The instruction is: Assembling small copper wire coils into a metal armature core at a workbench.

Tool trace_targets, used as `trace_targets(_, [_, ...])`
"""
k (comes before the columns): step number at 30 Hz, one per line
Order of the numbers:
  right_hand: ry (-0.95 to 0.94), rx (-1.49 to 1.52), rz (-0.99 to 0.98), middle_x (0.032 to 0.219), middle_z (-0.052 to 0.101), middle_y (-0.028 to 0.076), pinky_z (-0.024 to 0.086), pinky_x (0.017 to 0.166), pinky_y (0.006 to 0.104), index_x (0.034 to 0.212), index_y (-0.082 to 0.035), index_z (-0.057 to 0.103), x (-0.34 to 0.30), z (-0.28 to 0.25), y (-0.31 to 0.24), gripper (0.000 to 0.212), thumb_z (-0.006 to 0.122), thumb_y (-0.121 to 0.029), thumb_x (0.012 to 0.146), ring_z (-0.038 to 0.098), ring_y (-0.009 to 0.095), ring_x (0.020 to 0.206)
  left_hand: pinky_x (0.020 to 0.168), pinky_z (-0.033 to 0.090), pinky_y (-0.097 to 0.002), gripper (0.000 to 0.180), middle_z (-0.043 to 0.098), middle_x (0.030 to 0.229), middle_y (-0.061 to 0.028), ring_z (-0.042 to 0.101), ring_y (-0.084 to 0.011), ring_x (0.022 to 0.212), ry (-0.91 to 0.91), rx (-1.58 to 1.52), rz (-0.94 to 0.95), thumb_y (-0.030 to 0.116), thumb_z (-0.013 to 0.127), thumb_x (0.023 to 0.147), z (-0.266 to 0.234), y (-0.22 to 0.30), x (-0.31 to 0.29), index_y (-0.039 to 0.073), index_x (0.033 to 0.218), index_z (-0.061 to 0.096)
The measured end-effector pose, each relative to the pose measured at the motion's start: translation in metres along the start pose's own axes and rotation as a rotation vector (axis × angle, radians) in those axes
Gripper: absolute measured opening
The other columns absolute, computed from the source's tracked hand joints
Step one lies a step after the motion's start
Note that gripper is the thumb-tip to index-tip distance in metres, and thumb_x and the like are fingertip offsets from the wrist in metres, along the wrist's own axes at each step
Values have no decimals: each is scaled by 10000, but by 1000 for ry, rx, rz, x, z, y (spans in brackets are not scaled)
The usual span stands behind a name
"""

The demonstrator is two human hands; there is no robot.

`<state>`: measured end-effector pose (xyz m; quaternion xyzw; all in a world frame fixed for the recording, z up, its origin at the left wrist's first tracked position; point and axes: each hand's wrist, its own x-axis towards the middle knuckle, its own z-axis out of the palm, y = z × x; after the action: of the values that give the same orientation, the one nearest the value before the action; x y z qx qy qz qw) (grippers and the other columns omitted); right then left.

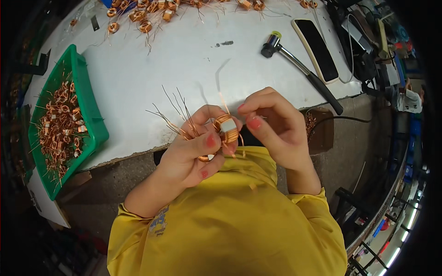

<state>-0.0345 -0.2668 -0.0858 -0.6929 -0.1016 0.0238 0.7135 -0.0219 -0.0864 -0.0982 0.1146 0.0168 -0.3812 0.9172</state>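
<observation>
My left hand [198, 142] is closed round copper-wound ring coils in front of my body, just off the table's near edge. One coil [226, 128], with a white patch on its winding, shows between the thumb and fingers; a loose copper end rises from it. Lower in the palm, a second coil [206, 158] is mostly hidden by the fingers. Several thin wire leads [177, 110] stick out past the back of this hand. Close by on the right, my right hand [276, 124] has its fingers curled, with thumb and index tips a little apart and nothing visible between them.
A green bin [87, 87] full of wound coils stands at the left. More coils [145, 25] lie along the table's far edge. To the right are a mallet [294, 60] and a phone [317, 50]. Below the right edge sits a brown box [322, 133].
</observation>
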Motion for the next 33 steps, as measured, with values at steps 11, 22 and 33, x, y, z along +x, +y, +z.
trace_targets(11, [-34,87,-200,1042,569,178,435,709,256,1219,24,374,-2,17,8,809,770,45,514,510,158,765,334,375,-165,227,588,988,-214,575,-175,654,7,4,-56,26,616,793,-5,-3,2,-22,990,516])
trace_targets(22, [7,302,-381,843,637,125,419,673,243,1263,14,317,-2,12,17,851,809,-85,576,500,148,735,523,532,-281,277,618,904,-195,622,-242,694,-2,210,-56,-11,656,751,-5,-5,-1,-39,1005,548])
trace_targets(33, [-3,-13,-569,1019,627,148,419,767,237,1233,18,388,-6,1,12,818,810,-67,538,547,170,871,647,523,-308,323,620,877,-152,619,-248,713,134,131,-117,13,697,718,18,-11,-3,-23,999,543])
